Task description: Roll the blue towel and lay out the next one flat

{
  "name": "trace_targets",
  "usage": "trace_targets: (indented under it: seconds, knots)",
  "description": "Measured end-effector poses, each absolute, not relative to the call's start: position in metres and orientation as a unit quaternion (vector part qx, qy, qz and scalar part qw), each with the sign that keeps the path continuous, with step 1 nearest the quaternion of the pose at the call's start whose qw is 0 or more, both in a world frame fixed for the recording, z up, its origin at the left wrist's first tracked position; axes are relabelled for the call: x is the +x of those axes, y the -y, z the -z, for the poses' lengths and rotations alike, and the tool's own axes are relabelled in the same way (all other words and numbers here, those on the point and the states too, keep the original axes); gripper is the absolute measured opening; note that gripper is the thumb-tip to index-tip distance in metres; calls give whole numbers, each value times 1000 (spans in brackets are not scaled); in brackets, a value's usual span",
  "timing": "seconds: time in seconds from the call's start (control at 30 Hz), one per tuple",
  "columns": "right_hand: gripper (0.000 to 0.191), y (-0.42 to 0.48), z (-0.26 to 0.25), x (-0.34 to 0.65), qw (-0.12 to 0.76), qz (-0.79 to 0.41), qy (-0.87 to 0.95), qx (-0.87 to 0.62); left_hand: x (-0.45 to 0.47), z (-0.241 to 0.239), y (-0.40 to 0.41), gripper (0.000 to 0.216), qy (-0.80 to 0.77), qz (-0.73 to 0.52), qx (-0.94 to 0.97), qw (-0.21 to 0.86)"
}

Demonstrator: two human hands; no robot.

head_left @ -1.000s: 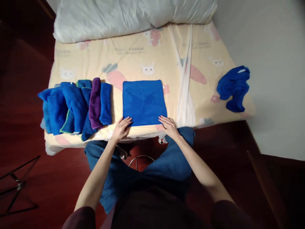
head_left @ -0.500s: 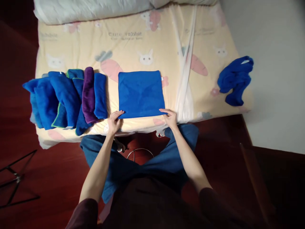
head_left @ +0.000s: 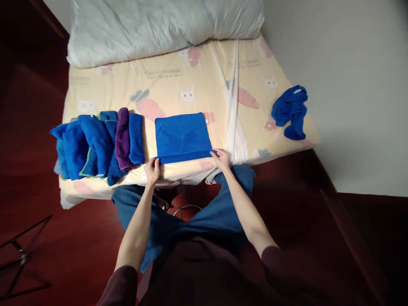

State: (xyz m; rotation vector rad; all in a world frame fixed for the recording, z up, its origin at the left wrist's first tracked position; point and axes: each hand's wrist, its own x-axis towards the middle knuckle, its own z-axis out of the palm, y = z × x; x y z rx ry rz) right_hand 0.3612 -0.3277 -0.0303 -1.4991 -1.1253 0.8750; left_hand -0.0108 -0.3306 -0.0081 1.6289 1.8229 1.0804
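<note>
A blue towel lies flat on the bed, its near edge turned up into a narrow strip. My left hand pinches the near left corner of that strip. At the near right corner, my right hand grips the same strip between thumb and fingers. Left of the towel sits a row of folded or rolled cloths, with a blue roll closest, then a purple roll and several more blue cloths. A crumpled blue cloth rests near the bed's right edge.
The bed has a pale yellow sheet with rabbits and carrots, bunched into a white fold right of the towel. A light quilt lies across the back. A wall stands at right; a black metal stand is on the floor at left.
The towel's near edge, flat before, is now folded up and away from me in a narrow strip. Both hands have closed on its corners. My view has tilted up, showing more quilt.
</note>
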Motion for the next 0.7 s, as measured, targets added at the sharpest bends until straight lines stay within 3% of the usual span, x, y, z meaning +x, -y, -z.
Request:
trace_targets:
  seconds: [0.7]
  knots:
    - [47, 315, 40, 343, 493, -251, 480, -680, -2, 17, 328, 35, -703, -374, 575, 189]
